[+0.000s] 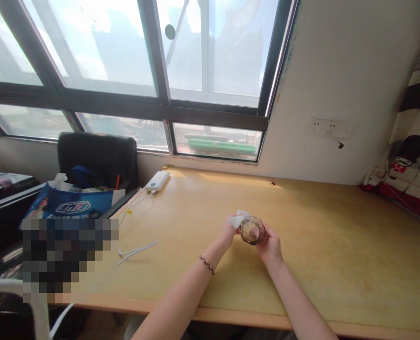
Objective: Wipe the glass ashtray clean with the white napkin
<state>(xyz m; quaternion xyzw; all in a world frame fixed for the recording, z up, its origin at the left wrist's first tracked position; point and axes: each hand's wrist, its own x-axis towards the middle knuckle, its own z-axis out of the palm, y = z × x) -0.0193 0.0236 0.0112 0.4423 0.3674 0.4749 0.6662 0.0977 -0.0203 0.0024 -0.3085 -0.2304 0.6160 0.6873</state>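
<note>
A brownish, clear glass cup (251,231) with a faceted rim is held over the table, its round end facing me. My right hand (271,247) wraps its fingers around the cup's right side. At the cup's left, my left hand (227,233) is closed on a crumpled white tissue (238,218), which touches or lies very close to the glass. A beaded bracelet (206,265) circles my left wrist. The fingertips of both hands are partly hidden behind the cup.
The yellow wooden table (344,255) stands against the wall and window. A white power bank (158,181) and white cable (138,250) lie at its left. Beyond are a blue bag (77,200) and black chair (98,153). A patterned curtain (408,156) hangs at the right.
</note>
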